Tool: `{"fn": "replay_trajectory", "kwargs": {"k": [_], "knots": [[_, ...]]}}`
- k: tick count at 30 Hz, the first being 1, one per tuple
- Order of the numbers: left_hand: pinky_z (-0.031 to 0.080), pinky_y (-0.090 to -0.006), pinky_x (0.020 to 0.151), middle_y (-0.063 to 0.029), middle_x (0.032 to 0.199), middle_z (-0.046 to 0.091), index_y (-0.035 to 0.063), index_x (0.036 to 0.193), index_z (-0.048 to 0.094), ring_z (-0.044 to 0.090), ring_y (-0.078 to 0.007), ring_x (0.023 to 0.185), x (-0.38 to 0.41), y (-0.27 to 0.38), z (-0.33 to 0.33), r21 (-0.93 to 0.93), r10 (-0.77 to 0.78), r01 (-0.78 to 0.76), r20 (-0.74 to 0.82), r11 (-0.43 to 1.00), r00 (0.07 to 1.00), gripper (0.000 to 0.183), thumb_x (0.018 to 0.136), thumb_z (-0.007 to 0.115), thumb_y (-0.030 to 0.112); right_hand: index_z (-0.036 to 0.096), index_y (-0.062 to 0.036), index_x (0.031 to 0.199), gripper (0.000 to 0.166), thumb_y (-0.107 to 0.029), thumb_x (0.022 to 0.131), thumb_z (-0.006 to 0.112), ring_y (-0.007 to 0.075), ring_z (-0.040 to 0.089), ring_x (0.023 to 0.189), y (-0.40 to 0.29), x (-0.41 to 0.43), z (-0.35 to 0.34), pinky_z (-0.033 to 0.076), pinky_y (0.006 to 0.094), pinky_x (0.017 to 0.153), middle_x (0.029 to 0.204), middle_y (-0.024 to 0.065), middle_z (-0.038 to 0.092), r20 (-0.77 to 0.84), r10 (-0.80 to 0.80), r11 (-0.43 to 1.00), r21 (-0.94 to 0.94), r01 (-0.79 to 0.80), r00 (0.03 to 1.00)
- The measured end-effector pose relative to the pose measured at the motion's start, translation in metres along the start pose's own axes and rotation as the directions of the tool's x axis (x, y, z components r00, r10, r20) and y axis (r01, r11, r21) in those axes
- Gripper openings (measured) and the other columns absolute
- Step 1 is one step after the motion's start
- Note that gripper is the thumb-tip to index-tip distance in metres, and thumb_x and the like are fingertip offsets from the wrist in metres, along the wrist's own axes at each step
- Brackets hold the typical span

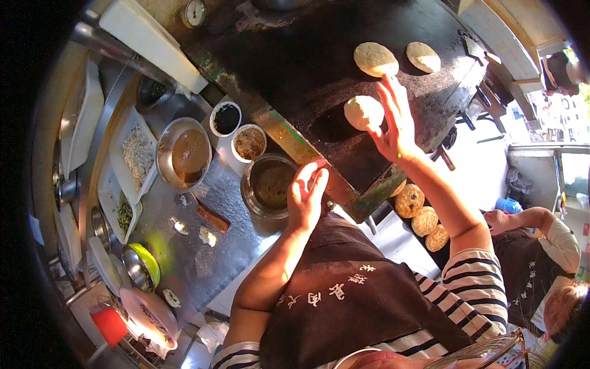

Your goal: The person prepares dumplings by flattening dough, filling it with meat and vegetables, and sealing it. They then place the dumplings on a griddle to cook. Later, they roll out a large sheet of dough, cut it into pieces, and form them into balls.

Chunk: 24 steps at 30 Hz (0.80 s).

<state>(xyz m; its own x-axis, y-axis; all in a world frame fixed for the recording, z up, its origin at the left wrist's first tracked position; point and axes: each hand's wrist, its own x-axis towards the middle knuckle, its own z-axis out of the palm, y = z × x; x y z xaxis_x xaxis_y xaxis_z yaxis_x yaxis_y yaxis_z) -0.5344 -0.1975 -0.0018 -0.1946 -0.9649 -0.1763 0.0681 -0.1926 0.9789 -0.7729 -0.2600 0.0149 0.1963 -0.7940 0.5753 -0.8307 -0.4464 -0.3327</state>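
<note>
On the dark flat griddle (295, 60) lie three pale round flatbreads. My right hand (394, 122) reaches over it with fingers spread, its thumb at the edge of the nearest flatbread (362, 112) and its fingertips by a second flatbread (374, 59). Whether it touches either one is unclear. The third flatbread (423, 57) lies farther right. My left hand (308, 193) is raised near the griddle's front rim, beside a metal bowl of brown liquid (269, 184), fingers slightly curled and apart, with nothing seen in it.
Left of the griddle, a steel counter (207, 272) bears another steel bowl (184, 154), two small white tubs and a wooden-handled tool (213, 218). Browned flatbreads (424, 221) sit below the griddle's corner. A co-worker (530, 263) stands at the right.
</note>
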Motion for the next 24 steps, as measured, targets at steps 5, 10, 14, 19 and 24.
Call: {"fn": "replay_trajectory", "kwargs": {"k": [5,10,14,19,24], "knots": [[0.038,-0.0305,0.1,-0.0103,0.118,0.061,-0.0009,0.118,0.059,0.054,-0.0176,0.113,0.017,0.009,0.011,0.024,0.022,-0.024,0.059,0.999,0.998,0.032,0.093,0.055,0.019,0.042,-0.0008,0.133,0.066,-0.023,0.077,0.069,0.0385,0.038,0.13,0.021,-0.019,0.001,0.032,0.0488,0.106,0.142,0.0193,0.038,0.28,-0.044,0.994,-0.085,0.071,0.959],[0.039,-0.0299,0.099,-0.0099,0.118,0.061,-0.0008,0.117,0.059,0.054,-0.017,0.112,0.026,0.005,0.012,-0.078,-0.069,0.075,0.075,0.994,0.995,0.03,0.092,0.058,0.015,0.041,-0.0035,0.136,0.067,-0.024,0.078,0.067,0.0344,0.039,0.131,0.023,0.002,0.008,0.031,0.0484,0.107,0.143,0.017,0.038,0.403,-0.064,0.996,-0.027,0.081,0.913],[0.039,-0.0311,0.1,-0.0124,0.121,0.059,-0.0037,0.121,0.055,0.053,-0.0181,0.113,0.036,-0.002,0.016,-0.003,-0.003,0.003,0.045,1.0,0.999,0.036,0.091,0.06,0.013,0.051,-0.0056,0.129,0.051,-0.023,0.082,0.063,0.0316,0.04,0.13,0.014,0.007,0.012,0.034,0.0465,0.106,0.14,0.0141,0.043,0.288,-0.019,0.998,0.066,0.0,0.957],[0.024,-0.0439,0.111,-0.026,0.146,0.028,-0.0066,0.14,0.027,0.028,-0.0353,0.137,0.062,-0.008,0.019,0.778,0.188,-0.337,0.28,0.53,0.941,0.07,0.084,0.064,0.013,0.051,-0.0012,0.127,0.049,-0.024,0.085,0.06,0.0317,0.038,0.132,-0.006,0.003,0.001,0.025,0.0504,0.11,0.14,0.0154,0.044,0.255,-0.036,0.998,0.051,0.024,0.966],[0.012,-0.0482,0.114,-0.0217,0.154,0.004,-0.0033,0.146,0.007,0.004,-0.0347,0.143,0.067,-0.025,0.035,0.732,0.127,-0.626,0.617,0.268,0.777,0.086,0.087,0.059,0.034,0.042,-0.0026,0.135,0.052,-0.023,0.089,0.052,0.0359,0.031,0.135,0.001,-0.023,0.002,0.021,0.0511,0.11,0.142,0.0189,0.039,0.329,0.111,0.985,0.088,-0.148,0.938]]}}
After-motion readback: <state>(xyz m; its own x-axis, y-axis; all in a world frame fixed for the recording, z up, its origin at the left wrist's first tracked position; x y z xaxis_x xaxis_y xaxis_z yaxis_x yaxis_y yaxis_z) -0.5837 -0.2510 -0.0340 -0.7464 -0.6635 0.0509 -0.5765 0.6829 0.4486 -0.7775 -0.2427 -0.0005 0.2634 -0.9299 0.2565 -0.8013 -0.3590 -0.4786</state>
